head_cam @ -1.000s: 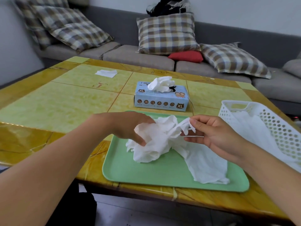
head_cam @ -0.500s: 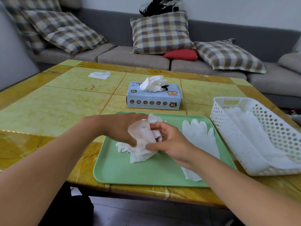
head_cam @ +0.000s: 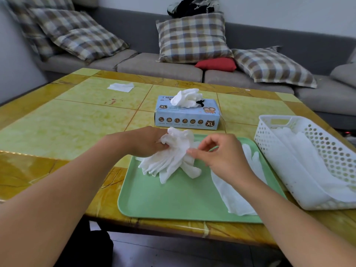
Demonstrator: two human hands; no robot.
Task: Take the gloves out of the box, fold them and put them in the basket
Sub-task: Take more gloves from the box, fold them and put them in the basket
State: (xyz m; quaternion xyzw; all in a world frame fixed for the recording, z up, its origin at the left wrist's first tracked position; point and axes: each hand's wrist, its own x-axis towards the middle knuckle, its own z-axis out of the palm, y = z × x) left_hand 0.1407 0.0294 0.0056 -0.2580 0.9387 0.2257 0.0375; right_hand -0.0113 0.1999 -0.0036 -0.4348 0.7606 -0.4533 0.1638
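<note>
A crumpled bunch of white gloves [head_cam: 171,158] hangs over the far left of the green tray [head_cam: 173,201]. My left hand [head_cam: 146,141] grips the bunch at its top. My right hand [head_cam: 219,151] pinches its right side with thumb and forefinger. One glove [head_cam: 233,193] lies flat on the tray's right side, partly hidden under my right forearm. The blue glove box [head_cam: 187,116] stands behind the tray with white gloves [head_cam: 186,98] sticking out of its opening. The white perforated basket [head_cam: 269,137] at the right holds folded white gloves [head_cam: 308,170].
A yellow tiled table [head_cam: 67,128] carries everything, its front edge near me. A white scrap [head_cam: 120,87] lies at the far left of the table. A grey sofa with plaid cushions [head_cam: 192,37] runs behind the table.
My left hand has lifted the bunch so the gloves' fingers hang down. My right hand has shifted to the bunch's right side and pinches it. The flat glove stays on the tray.
</note>
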